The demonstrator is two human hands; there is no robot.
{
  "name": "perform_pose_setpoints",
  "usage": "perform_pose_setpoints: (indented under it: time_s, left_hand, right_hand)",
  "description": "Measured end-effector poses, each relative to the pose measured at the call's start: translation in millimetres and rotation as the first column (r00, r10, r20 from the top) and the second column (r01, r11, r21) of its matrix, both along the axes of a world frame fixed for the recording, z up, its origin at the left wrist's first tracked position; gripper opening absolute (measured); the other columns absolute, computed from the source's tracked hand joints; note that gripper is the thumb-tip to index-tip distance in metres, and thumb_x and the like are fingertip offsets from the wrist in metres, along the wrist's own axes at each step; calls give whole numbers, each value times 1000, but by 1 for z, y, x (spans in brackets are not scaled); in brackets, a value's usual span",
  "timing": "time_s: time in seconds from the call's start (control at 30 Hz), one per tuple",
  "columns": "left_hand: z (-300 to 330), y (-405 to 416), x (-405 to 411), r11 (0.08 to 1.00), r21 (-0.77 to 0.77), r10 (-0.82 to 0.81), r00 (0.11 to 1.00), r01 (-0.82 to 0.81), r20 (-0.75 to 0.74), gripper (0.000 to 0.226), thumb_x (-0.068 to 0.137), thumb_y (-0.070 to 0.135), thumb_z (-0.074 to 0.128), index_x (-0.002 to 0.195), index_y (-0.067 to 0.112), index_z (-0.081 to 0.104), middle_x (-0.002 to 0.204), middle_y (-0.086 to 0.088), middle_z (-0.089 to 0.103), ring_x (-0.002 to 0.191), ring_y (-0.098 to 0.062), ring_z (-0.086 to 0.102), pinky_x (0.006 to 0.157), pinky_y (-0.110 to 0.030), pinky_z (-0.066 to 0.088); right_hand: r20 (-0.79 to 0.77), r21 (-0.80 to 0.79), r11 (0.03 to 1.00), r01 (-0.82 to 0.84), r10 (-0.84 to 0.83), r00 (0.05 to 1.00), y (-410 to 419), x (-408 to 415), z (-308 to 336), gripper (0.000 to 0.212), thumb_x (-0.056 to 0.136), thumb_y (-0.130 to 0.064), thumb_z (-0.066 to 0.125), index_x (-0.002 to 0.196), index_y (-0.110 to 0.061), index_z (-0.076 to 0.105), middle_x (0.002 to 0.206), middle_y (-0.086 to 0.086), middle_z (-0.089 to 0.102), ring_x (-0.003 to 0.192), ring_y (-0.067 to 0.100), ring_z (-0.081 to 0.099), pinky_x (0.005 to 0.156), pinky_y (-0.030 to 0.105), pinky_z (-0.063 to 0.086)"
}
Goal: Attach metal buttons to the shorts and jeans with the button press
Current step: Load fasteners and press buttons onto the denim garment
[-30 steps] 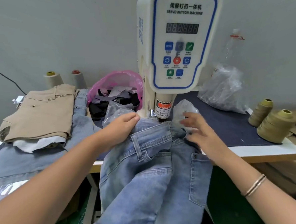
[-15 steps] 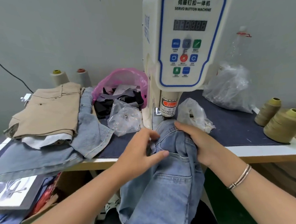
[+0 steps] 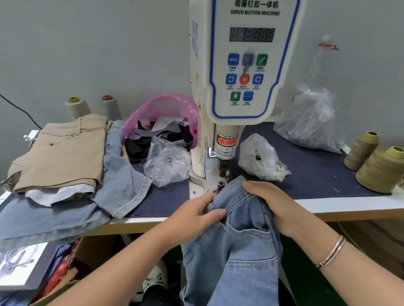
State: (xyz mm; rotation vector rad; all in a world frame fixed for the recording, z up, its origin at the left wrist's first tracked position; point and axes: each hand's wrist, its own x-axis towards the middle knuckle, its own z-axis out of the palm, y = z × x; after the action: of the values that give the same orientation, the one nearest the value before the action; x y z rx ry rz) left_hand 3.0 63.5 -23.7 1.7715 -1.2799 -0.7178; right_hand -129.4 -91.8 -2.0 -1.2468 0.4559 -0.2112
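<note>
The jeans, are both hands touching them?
Touching. The head view shows the left hand pinching the jeans at the waistband, and the right hand gripping the bunched denim beside it.

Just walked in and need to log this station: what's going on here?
A person is working at a servo button machine. Both hands grip the waistband of light blue jeans, left hand and right hand, holding it just in front of the press head. Folded khaki shorts lie stacked to the left.

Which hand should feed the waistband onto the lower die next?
Left, probably. The left hand pinches the jeans edge right beside the lower die; the right hand grips bunched denim farther back.
</note>
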Motion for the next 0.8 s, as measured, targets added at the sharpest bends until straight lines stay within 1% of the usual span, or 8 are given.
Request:
perform_pose_setpoints:
  time_s: [0.1,0.2,0.3,0.47,0.53,0.6,0.67,0.8]
  left_hand:
    - [4,-3,2,993,-61,84,967,-101,-242,10,99,25,53,99,23,62,98,7,69,96,-11,64,90,-33,48]
    - [9,-7,8,982,-86,127,932,-166,-341,19,101,26,49,109,16,63,106,-3,72,102,-19,67,94,-34,49]
    - [7,-8,10,977,-59,177,938,-204,-298,20,101,30,49,106,18,64,106,-3,71,103,-18,66,96,-38,48]
    - [-5,-2,9,953,-24,286,923,-302,-259,23,100,32,48,99,14,62,101,-14,68,97,-29,63,98,-49,44]
    - [-6,-1,8,949,-35,298,926,-314,-231,18,100,31,49,100,17,61,101,-15,68,94,-28,63,96,-49,45]
    - [-3,0,8,953,-84,278,950,-291,-143,9,99,27,51,106,29,57,101,-7,64,87,-16,60,91,-43,48]
    - [2,5,8,961,-190,208,978,-203,4,23,99,25,49,114,43,51,113,4,50,94,-4,54,88,-24,45]
    - [2,18,4,960,-277,79,982,-29,171,27,89,44,47,114,39,55,124,8,43,119,-5,44,98,-12,33]
  right_hand:
    - [3,-412,890,195,-213,977,-1,4,-4,6,89,-25,64,91,-30,67,103,1,65,99,15,62,86,26,48]
    - [339,-774,450,446,-301,892,5,-5,-9,12,87,-27,63,89,-37,56,97,-15,55,95,6,54,82,14,39]
    - [293,-877,381,293,-60,954,24,-15,-21,12,85,-39,57,81,-28,61,86,-13,55,86,8,52,78,19,39]
    - [78,-985,148,90,-84,993,45,-15,-32,32,77,-53,61,71,-21,63,82,-15,45,85,7,40,82,25,30]
    - [97,-962,255,98,-18,995,49,-15,-27,28,80,-45,57,66,-20,53,78,-17,46,86,12,43,81,30,34]
    - [149,-866,488,106,49,988,47,-17,-23,25,83,-39,53,67,-20,50,76,-13,49,85,14,47,80,28,38]
    - [155,-749,661,53,97,983,45,-19,-21,20,86,-33,54,71,-21,51,75,-12,49,77,5,47,74,20,38]
    - [153,-641,767,34,84,985,38,-19,-18,18,90,-26,48,74,-19,51,69,-13,50,68,-1,43,66,15,36]
